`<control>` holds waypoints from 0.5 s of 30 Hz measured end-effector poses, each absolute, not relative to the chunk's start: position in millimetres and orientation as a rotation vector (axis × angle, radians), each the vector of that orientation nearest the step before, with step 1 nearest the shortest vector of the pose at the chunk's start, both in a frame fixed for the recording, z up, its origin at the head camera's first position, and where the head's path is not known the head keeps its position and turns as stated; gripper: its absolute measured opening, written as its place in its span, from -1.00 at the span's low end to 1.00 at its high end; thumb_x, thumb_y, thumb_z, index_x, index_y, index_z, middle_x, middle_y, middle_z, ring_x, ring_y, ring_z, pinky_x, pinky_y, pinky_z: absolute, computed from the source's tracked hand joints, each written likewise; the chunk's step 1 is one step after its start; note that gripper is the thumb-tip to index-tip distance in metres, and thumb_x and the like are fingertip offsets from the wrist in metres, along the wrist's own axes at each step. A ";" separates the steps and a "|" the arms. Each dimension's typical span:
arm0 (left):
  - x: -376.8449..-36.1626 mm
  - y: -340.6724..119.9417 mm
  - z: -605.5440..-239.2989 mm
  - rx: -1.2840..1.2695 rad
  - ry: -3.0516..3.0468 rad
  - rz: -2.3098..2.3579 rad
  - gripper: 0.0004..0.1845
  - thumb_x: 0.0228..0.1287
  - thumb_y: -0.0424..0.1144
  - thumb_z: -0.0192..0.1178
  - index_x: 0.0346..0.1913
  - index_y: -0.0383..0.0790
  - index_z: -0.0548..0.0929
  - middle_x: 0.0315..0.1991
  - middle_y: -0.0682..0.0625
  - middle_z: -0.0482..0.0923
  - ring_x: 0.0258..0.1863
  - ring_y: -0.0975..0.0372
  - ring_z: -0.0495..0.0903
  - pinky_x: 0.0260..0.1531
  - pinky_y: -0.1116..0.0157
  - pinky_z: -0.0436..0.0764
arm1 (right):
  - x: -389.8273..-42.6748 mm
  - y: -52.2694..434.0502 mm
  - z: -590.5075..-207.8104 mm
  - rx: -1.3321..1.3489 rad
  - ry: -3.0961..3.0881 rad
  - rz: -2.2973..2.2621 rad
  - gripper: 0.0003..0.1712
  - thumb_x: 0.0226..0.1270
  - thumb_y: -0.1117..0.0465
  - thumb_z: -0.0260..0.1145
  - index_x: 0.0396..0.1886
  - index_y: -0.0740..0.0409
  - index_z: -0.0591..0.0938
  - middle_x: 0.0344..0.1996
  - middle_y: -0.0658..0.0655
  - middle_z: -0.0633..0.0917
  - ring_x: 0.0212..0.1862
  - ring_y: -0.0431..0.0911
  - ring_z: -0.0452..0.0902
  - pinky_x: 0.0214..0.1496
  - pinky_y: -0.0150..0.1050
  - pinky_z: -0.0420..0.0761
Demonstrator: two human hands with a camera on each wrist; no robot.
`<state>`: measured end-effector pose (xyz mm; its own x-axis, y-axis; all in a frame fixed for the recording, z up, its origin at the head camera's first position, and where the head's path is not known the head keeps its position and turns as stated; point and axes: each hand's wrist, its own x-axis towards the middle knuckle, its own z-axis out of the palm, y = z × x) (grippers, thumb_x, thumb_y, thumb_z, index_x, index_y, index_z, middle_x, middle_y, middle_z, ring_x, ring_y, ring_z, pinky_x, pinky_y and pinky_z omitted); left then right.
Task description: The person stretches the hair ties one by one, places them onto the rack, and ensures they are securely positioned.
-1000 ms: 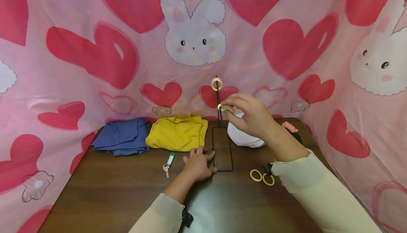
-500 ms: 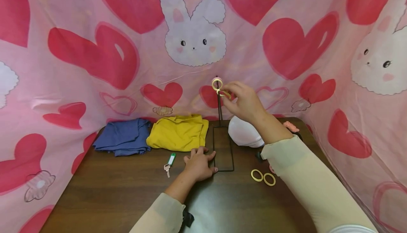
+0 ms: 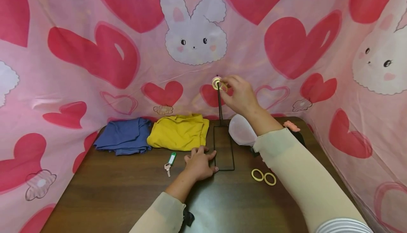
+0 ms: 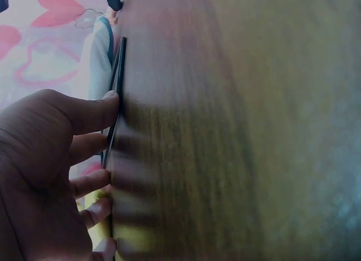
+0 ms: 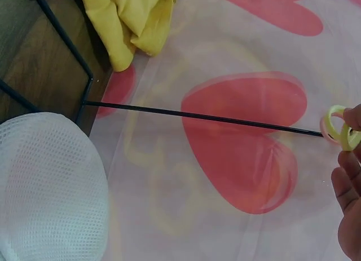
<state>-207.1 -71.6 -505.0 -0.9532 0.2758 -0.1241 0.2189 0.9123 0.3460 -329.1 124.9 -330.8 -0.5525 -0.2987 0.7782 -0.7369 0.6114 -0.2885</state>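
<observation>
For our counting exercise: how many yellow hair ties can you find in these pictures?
4. Two yellow hair ties lie side by side on the table, one beside the other. One hangs atop the black stand; the right hand pinches another there. More may be hidden.

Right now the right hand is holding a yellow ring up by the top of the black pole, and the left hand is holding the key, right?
Not quite. The left hand presses on the stand's black wire base, as the head view shows; the key lies untouched beside it.
</observation>
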 end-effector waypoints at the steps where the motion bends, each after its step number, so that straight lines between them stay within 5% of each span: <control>1: -207.0 -71.3 -505.1 0.379 2.905 0.494 -0.26 0.23 0.22 0.41 0.47 0.21 0.51 0.45 -0.05 0.31 0.36 -0.10 0.23 0.07 -0.27 0.22 | -329.2 125.0 -331.3 0.804 -2.138 0.802 -0.69 0.27 0.29 0.44 -0.01 0.29 0.74 -0.09 0.20 0.74 -0.13 0.08 0.68 0.02 -0.01 0.66; 15: -209.6 -71.5 -510.1 0.383 2.914 0.491 -0.26 0.22 0.22 0.42 0.47 0.22 0.52 0.44 -0.05 0.32 0.36 -0.11 0.23 0.05 -0.28 0.23 | -299.6 143.4 -353.6 0.810 -2.183 0.831 -0.63 0.22 0.27 0.55 0.00 0.27 0.73 -0.11 0.19 0.73 -0.26 0.05 0.63 -0.16 -0.05 0.67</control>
